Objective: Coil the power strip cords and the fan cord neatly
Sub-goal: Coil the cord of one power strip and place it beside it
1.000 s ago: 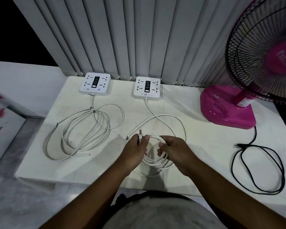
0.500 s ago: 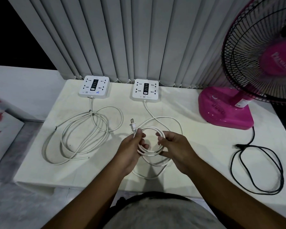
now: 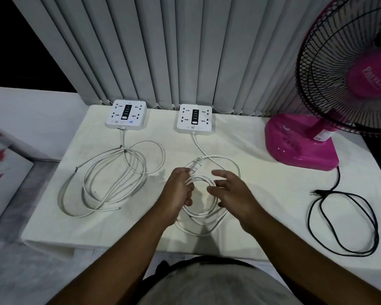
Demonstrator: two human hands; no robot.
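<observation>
Fan hub [image 3: 371, 77]: a white brand word is running across the pink centre; it is seemingly starting with a capital P, and the other letters are blurring past reading.
Fan base [image 3: 295, 148]: a raised mark is showing on the pink top, but no letter is coming through.
Stem sticker [image 3: 322, 135]: small dark print is sitting on a pale sticker, too small to read.
Left power strip [image 3: 126, 114]: a blue scribble [image 3: 131, 121] is sitting near its front right corner beside tiny grey print; neither is reading as words.
Middle power strip [image 3: 195, 117]: faint small print is lying along its near edge, illegible.
</observation>
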